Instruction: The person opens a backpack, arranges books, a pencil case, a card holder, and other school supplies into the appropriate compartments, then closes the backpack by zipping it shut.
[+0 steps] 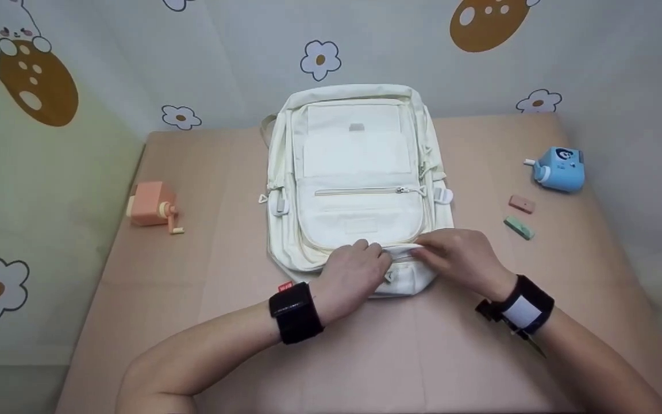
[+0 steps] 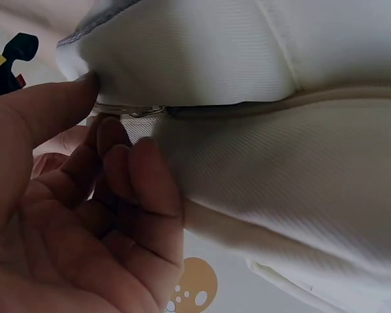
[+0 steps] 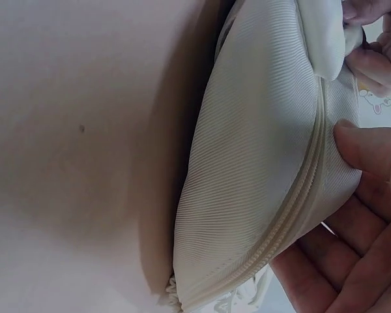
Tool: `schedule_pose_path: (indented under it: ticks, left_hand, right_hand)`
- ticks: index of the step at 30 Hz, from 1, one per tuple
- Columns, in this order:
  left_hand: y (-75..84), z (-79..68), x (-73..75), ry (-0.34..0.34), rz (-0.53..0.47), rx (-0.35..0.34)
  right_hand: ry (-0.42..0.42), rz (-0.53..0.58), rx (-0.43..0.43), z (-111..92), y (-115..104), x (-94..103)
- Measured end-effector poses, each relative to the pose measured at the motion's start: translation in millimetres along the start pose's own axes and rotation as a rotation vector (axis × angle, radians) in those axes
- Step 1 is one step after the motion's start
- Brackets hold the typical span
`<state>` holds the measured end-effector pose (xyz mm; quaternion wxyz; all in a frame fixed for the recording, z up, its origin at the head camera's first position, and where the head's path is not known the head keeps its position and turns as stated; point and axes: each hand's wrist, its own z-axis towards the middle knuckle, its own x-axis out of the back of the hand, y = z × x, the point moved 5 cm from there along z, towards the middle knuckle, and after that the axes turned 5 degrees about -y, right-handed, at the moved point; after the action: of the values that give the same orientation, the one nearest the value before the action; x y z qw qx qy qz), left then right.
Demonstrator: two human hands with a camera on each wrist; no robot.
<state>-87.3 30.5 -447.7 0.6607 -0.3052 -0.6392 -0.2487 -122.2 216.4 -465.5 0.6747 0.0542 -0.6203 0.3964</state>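
Note:
A cream backpack [image 1: 360, 155] lies front side up on the table, its bottom end closest to me. At the lower front, my left hand [image 1: 355, 273] grips the fabric by a zipper. In the left wrist view, the left thumb and fingers [image 2: 94, 163] pinch beside a metal zipper slider [image 2: 146, 112]; whether they hold its pull is hidden. My right hand [image 1: 466, 256] pinches the backpack's fabric to the right. The right wrist view shows the right thumb [image 3: 362, 147] on top of that fabric, fingers beneath, next to a curved zipper [image 3: 293, 202].
An orange pencil sharpener [image 1: 153, 204] with a crank sits at the left. On the right are a blue crank sharpener [image 1: 562, 169], a pink eraser [image 1: 522, 203] and a green eraser [image 1: 519, 227]. Patterned cloth [image 1: 239, 63] hangs behind and beside the table [image 1: 210, 322].

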Motion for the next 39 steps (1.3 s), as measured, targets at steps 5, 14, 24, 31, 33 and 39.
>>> schedule_pose_path:
  ticks: [5,14,24,31,33,39]
  left_hand:
    - [-5.1,-4.1,-1.5,0.007,-0.116,0.018]
    - [-18.3,-15.1,-8.3,0.031,-0.278,0.063]
    - [-31.0,-35.3,-9.2,0.060,-0.332,0.075]
    - [-40.2,-45.5,-8.3,0.121,-0.349,0.097]
    - [-42.6,-48.2,-7.9,0.129,-0.353,0.104]
    - [-46.3,-53.9,-8.5,0.176,-0.358,0.075]
  right_hand:
    - [-0.001,-0.001,-0.014,0.4,0.4,-0.4]
    - [0.008,-0.013,-0.033,0.7,0.6,-0.9]
    - [0.004,0.000,-0.025,2.4,-0.6,-2.5]
    - [0.001,0.001,-0.018,2.8,-1.6,-2.6]
    - [-0.006,0.005,-0.022,3.0,-1.8,-2.1]
    - [-0.009,0.000,-0.023,4.1,-3.3,-1.1]
